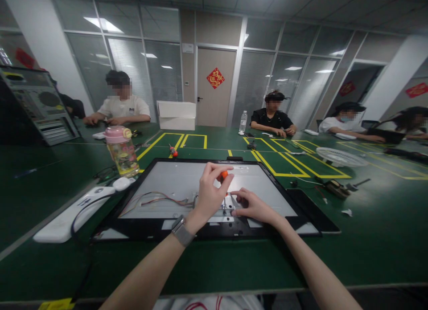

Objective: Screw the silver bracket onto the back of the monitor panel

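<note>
Screwdriver (224, 173) stands over the panel (163, 178) on the counter (160, 270), its orange handle partly hidden in the left hand's (211, 192) pinching fingers; whether the right hand (256, 206), beside the shaft, grips anything, I cannot tell.

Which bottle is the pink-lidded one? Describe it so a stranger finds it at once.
Start at the big black-framed panel on the green table. Just off its left side, near the far corner, stands the wide bottle. Its pink lid separates it from the slim clear bottle farther back.
</note>
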The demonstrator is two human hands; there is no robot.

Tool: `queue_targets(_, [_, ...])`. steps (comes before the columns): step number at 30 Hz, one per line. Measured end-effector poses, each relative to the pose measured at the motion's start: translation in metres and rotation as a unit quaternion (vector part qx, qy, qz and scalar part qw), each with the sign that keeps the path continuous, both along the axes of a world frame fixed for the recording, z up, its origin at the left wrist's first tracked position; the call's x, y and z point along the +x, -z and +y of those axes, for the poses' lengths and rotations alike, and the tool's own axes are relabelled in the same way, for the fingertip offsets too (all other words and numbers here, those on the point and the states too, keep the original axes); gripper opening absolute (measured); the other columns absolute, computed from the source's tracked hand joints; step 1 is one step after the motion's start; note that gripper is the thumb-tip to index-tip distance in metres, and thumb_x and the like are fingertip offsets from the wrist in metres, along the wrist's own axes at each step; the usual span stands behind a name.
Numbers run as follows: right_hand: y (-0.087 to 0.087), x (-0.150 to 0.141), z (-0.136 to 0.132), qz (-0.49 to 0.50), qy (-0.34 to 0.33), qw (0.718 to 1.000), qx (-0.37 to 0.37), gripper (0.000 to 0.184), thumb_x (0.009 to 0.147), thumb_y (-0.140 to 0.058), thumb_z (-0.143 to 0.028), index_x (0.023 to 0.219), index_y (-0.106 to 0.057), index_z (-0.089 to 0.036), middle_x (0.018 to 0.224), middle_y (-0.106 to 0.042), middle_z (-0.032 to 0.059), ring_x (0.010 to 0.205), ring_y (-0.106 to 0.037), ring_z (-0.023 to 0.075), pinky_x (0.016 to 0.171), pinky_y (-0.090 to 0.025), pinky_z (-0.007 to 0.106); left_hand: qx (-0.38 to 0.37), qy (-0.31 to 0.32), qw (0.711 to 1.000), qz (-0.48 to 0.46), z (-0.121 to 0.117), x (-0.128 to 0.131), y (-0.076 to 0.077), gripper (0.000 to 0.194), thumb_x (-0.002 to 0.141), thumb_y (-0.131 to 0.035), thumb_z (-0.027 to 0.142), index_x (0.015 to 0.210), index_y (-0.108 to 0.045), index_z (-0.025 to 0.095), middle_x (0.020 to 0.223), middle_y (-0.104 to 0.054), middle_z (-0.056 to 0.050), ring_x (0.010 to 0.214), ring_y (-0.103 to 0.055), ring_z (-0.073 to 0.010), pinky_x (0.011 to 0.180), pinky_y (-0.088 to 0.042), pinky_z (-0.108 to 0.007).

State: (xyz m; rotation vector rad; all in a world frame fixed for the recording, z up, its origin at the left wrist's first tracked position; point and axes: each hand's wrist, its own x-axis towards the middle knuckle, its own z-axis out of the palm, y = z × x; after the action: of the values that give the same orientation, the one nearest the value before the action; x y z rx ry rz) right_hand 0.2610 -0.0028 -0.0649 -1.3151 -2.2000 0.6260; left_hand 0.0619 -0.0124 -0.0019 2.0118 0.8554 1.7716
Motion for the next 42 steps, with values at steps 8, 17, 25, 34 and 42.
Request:
queue_targets(8, [0.0012, 0.0005, 0.0009, 0.002, -0.005, 1.0, 0.001, 0.058, 0.071, -0.08, -0.04, 0.123, -0.064, -0.02, 0.089, -0.055, 0.0025, 0.08, -0.056, 0.0201, 0.074, -0.045, 0.031, 0.023, 0.004, 1.0, 0.006, 0.0008, 0.0021, 0.0024, 0.028, 0.094, -0.047, 0.015, 0.116, -0.064, 0.02, 0.099, -0.062, -0.005, 0.087, -0.06, -0.0131, 0.079, -0.049, -0.027])
queue_targets(17, [0.0003, 0.0005, 0.0004, -0.001, -0.002, 1.0, 0.001, 0.056, 0.071, -0.08, -0.039, 0.122, -0.064, -0.021, 0.088, -0.055, 0.0021, 0.081, -0.056, 0.02, 0.075, -0.045, 0.031, 0.041, -0.01, 0.999, 0.021, -0.0012, 0.0007, 0.0045, 0.03, 0.094, -0.044, 0.015, 0.115, -0.064, 0.021, 0.099, -0.061, -0.006, 0.09, -0.059, -0.0152, 0.08, -0.049, -0.029])
queue_targets(25, [0.0033, 0.0015, 0.0014, 0.001, -0.002, 1.0, 0.007, 0.055, 0.071, -0.08, -0.038, 0.121, -0.064, -0.02, 0.088, -0.055, 0.002, 0.079, -0.056, 0.0195, 0.074, -0.046, 0.031, 0.065, -0.058, 0.995, 0.046, 0.0026, 0.0035, 0.0084, 0.024, 0.086, -0.064, 0.022, 0.109, -0.064, 0.021, 0.088, -0.058, -0.001, 0.078, -0.056, -0.0134, 0.076, -0.048, -0.027])
queue_targets(34, [0.0023, 0.0013, 0.0005, -0.003, -0.001, 1.0, 0.014, 0.054, 0.071, -0.079, -0.041, 0.12, -0.065, -0.021, 0.088, -0.056, 0.0023, 0.079, -0.057, 0.0196, 0.073, -0.046, 0.03, 0.072, -0.04, 0.995, 0.054, 0.0, 0.0027, 0.0089, 0.024, 0.089, -0.058, 0.02, 0.113, -0.063, 0.022, 0.094, -0.055, -0.003, 0.081, -0.057, -0.0129, 0.078, -0.049, -0.028])
queue_targets(42, [0.0022, 0.0011, 0.0013, -0.004, -0.005, 1.0, 0.011, 0.056, 0.072, -0.08, -0.042, 0.122, -0.064, -0.02, 0.087, -0.056, 0.0023, 0.08, -0.057, 0.0202, 0.074, -0.046, 0.031, 0.073, -0.022, 0.996, 0.049, -0.0031, 0.0028, 0.0062, 0.029, 0.093, -0.046, 0.015, 0.117, -0.061, 0.021, 0.102, -0.058, -0.006, 0.092, -0.058, -0.015, 0.083, -0.049, -0.029])
